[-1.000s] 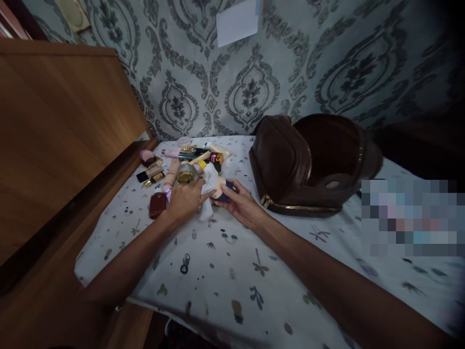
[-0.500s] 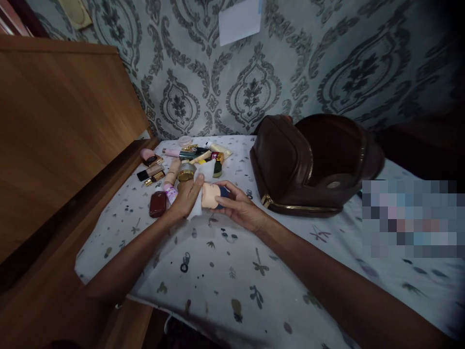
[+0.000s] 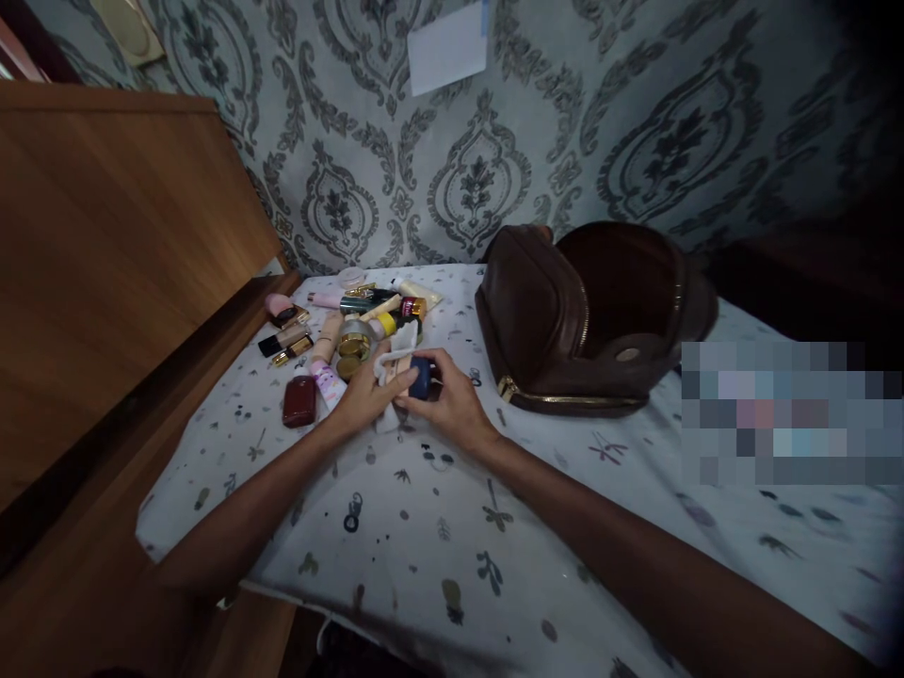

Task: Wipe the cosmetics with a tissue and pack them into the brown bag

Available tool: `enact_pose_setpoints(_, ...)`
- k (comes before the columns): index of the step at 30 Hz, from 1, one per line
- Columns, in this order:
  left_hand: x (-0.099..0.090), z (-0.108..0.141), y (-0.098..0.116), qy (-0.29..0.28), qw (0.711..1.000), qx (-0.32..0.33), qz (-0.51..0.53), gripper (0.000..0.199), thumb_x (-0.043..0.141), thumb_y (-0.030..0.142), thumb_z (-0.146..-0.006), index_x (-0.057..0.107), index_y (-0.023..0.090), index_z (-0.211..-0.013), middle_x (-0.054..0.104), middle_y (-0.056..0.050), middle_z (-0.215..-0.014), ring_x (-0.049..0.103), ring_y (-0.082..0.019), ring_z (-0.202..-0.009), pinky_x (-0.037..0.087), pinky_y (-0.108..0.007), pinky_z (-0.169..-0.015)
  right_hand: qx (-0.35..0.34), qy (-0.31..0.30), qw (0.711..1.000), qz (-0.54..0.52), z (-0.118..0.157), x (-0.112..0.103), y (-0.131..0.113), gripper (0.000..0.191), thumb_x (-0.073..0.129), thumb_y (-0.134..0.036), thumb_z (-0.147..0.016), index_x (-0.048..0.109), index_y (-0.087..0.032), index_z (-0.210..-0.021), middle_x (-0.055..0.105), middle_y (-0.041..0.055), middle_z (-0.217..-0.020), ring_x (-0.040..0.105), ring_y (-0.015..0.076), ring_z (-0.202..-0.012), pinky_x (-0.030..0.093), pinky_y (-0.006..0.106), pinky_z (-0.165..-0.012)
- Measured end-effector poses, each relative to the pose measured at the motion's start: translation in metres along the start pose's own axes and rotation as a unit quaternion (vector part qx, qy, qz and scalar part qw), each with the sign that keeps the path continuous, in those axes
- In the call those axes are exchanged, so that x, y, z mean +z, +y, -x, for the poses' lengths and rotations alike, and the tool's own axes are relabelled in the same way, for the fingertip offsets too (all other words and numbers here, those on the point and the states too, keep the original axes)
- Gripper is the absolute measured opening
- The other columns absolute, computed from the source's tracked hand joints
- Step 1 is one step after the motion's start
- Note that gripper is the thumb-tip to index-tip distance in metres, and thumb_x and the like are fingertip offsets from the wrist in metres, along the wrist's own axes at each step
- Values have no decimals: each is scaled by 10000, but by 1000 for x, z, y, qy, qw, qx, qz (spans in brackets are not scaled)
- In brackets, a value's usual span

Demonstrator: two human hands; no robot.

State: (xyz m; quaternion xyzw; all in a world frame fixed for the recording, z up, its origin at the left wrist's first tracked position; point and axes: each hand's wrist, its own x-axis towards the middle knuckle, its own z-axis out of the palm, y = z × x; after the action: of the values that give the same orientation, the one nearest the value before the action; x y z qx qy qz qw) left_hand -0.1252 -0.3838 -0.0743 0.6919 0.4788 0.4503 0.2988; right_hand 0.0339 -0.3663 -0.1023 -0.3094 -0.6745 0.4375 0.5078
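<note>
Grey patterned wallpaper [image 3: 480, 179] stands behind a white printed sheet [image 3: 410, 612], and over that sheet a small beige bottle [image 3: 399, 366] is held between the person's two hands. Its long axis runs roughly crosswise, with the dark blue cap [image 3: 421, 378] toward the right hand [image 3: 457, 399] and the beige body toward the left hand [image 3: 365, 395]. Right fingers and thumb curl around the cap end; the left fingers grip a white cloth [image 3: 387, 417] against the body, the left thumb lying along the bottle toward the cap. Neither hand is nearer: they meet it from opposite ends. Near the left hand lie a gold jar [image 3: 353, 343], a purple-and-white tube [image 3: 327, 382] and a dark red case [image 3: 299, 402]. To the right, apart from the hands, sits an open brown bag [image 3: 529, 306].
</note>
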Motion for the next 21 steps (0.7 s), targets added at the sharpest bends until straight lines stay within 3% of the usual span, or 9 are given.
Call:
enact_pose_setpoints(3, 0, -2, -3, 21, 999, -23, 39, 454, 617, 573, -860, 645, 164, -1057, 701, -75, -1074, 625, -245, -1055, 489, -388, -985, -44, 2, 998, 41, 1, 1, -2, 500, 797, -279, -664, 561, -236, -1103, 640, 64, -1097, 608, 259, -1007, 483, 402, -904)
enact_pose_setpoints(7, 1, -7, -11, 75, 983, -100, 133, 473, 607, 598, -849, 669, 149, -982, 725, -66, -966, 663, -223, -939, 532, -335, -862, -87, -15, 994, 61, 3, 2, -3, 572, 752, -208, -713, 545, -250, -1245, 601, 99, -1276, 559, 283, -1201, 426, 449, -1043)
enact_pose_setpoints(11, 0, -10, -19, 110, 970, -157, 147, 551, 578, 658, -835, 670, 129, -963, 723, -61, -851, 662, -190, -767, 543, -304, -718, -105, -29, 992, 58, 4, 2, -4, 584, 738, -244, -775, 537, -252, -1324, 584, 113, -1328, 544, 272, -1251, 435, 435, -1052)
enact_pose_setpoints(18, -7, -11, -22, 127, 978, -137, 87, 656, 581, 727, -793, 669, 132, -1056, 735, -72, -939, 673, -223, -879, 532, -315, -797, -111, -1, 988, 107, 7, 4, -7, 563, 777, -390, -762, 561, -206, -1248, 635, 113, -1239, 607, 265, -1161, 478, 411, -1008)
enact_pose_setpoints(21, -5, -8, -15, 122, 981, -136, 62, 646, 563, 738, -798, 678, 130, -984, 719, -63, -856, 661, -237, -873, 526, -320, -790, -106, 9, 985, 134, 10, 6, -9, 551, 775, -384, -760, 532, -191, -1215, 636, 118, -1204, 616, 262, -1129, 488, 410, -986)
